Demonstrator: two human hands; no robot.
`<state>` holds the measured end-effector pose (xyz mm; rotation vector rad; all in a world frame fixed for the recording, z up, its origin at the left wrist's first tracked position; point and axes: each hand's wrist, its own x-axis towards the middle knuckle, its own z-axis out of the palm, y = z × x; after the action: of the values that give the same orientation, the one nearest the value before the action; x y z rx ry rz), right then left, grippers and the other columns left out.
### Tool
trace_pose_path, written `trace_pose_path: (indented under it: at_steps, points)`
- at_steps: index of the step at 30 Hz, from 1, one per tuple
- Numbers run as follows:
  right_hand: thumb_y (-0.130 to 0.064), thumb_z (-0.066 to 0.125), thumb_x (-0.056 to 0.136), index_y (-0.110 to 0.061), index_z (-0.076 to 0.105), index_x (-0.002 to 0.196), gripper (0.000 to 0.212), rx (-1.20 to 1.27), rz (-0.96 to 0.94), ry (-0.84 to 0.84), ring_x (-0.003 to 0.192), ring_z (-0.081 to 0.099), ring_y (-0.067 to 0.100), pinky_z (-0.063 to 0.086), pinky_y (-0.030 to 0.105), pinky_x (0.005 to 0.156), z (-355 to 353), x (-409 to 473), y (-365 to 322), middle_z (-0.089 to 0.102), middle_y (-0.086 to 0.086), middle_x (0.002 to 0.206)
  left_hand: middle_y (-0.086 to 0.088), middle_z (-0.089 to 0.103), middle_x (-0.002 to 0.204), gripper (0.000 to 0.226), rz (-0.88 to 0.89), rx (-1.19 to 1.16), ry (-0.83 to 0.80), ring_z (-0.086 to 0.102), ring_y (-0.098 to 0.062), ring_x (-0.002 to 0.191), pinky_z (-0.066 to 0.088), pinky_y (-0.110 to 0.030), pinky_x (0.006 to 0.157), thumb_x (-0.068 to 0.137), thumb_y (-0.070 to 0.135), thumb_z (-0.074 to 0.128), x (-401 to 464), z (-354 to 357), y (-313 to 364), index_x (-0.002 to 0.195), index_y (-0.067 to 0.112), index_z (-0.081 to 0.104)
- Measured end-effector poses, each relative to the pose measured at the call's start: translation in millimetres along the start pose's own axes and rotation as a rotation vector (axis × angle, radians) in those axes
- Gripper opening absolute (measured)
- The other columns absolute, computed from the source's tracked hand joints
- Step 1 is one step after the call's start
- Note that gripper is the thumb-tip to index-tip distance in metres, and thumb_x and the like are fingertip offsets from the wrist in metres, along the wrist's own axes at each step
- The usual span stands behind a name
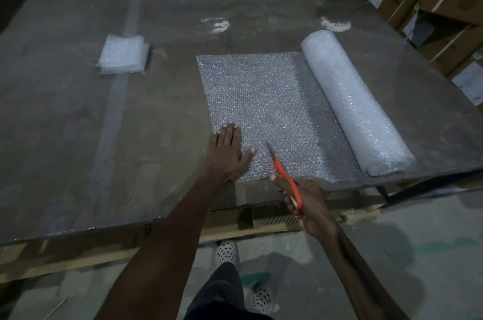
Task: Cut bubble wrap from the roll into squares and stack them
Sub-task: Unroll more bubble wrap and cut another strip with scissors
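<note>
My left hand [226,152] lies flat, fingers straight and spread, pressing the near left corner of the unrolled bubble wrap sheet [264,110] at the centre of the frame. My right hand [304,202] grips the orange-handled scissors [283,175], blades pointing up over the sheet's near edge; I cannot tell whether they touch it. The roll [352,102] lies on the desk [65,123] at the sheet's right side. A stack of cut squares [122,54] sits at upper left, well apart.
</note>
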<state>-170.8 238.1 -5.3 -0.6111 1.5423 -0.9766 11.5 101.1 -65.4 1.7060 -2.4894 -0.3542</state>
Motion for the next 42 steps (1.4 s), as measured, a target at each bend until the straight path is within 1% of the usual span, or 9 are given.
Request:
trace_pose_path:
  at_steps: [4,9,14,18,21,25,30,37,42]
  points:
    - [-0.039,0.086,0.077,-0.006,0.072,0.079,0.036,-0.017,0.016,0.018,0.039,0.043,0.012,0.032,0.018,0.037,1.0,3.9,-7.2,0.056,0.006,0.054,-0.013,0.0,0.167,0.087,-0.008,-0.003,-0.009,-0.003,-0.025,0.154,0.002,-0.047,0.124,0.096,0.067,0.008,0.1,-0.8,0.7,0.159,0.007,0.006]
    - [-0.044,0.087,0.074,-0.007,0.071,0.075,0.04,-0.061,0.035,0.035,0.038,0.044,0.012,0.031,0.018,0.037,4.5,12.3,-14.4,0.056,0.005,0.053,-0.013,-0.001,0.167,0.085,-0.001,-0.004,-0.01,-0.004,-0.025,0.154,0.001,-0.047,0.124,0.097,0.066,0.009,-1.8,-2.8,1.4,0.159,0.007,0.004]
    - [-0.037,0.087,0.077,0.0,0.072,0.084,0.041,-0.047,0.016,0.016,0.037,0.041,0.011,0.03,0.018,0.035,2.9,13.9,-10.7,0.055,0.004,0.051,-0.013,-0.002,0.167,0.087,0.003,-0.005,-0.014,-0.004,-0.025,0.154,0.001,-0.047,0.124,0.096,0.066,0.008,-2.5,-4.8,2.1,0.159,0.006,0.004]
    - [-0.036,0.086,0.078,-0.002,0.071,0.085,0.038,-0.046,0.009,0.014,0.038,0.042,0.011,0.031,0.019,0.036,3.3,14.0,-8.3,0.056,0.004,0.052,-0.013,-0.003,0.167,0.085,0.004,-0.014,-0.018,-0.006,-0.025,0.154,-0.001,-0.046,0.124,0.098,0.066,0.011,-2.8,-5.0,2.3,0.159,0.007,0.003]
    - [-0.04,0.085,0.078,-0.004,0.073,0.081,0.039,-0.06,0.024,0.033,0.039,0.044,0.011,0.032,0.019,0.037,5.2,16.7,-10.7,0.057,0.004,0.052,-0.012,-0.002,0.167,0.088,-0.007,-0.017,-0.017,-0.005,-0.025,0.154,0.0,-0.047,0.124,0.095,0.067,0.009,-1.8,-3.8,1.8,0.159,0.007,0.005]
    - [-0.044,0.086,0.075,-0.007,0.072,0.078,0.04,-0.059,0.029,0.024,0.037,0.043,0.01,0.03,0.017,0.036,8.5,22.9,-18.4,0.057,0.004,0.053,-0.012,-0.002,0.167,0.086,-0.007,-0.005,-0.011,-0.005,-0.024,0.154,0.001,-0.047,0.124,0.096,0.066,0.01,-1.8,-2.8,1.8,0.159,0.007,0.005]
    - [-0.041,0.088,0.074,-0.003,0.071,0.082,0.042,-0.058,0.022,0.005,0.038,0.043,0.011,0.03,0.018,0.036,8.1,30.7,-17.2,0.057,0.006,0.054,-0.012,-0.001,0.167,0.086,-0.005,-0.01,-0.01,-0.005,-0.024,0.154,-0.001,-0.045,0.124,0.097,0.066,0.011,-1.4,-2.9,1.2,0.159,0.007,0.005]
    - [-0.042,0.087,0.076,-0.005,0.071,0.082,0.041,-0.052,0.02,-0.004,0.039,0.043,0.011,0.031,0.019,0.038,6.6,30.8,-14.7,0.057,0.006,0.055,-0.012,-0.004,0.167,0.082,-0.006,-0.029,-0.016,-0.007,-0.023,0.154,-0.001,-0.047,0.124,0.101,0.064,0.018,-2.3,-3.7,1.7,0.159,0.008,0.003]
    - [-0.046,0.087,0.073,-0.01,0.066,0.067,0.042,-0.051,0.022,-0.008,0.038,0.042,0.012,0.031,0.019,0.038,12.4,34.2,-26.3,0.055,0.007,0.054,-0.012,-0.004,0.167,0.084,-0.004,-0.036,-0.009,-0.007,-0.024,0.154,-0.001,-0.047,0.124,0.099,0.065,0.014,-4.0,-5.7,2.5,0.159,0.008,0.004]
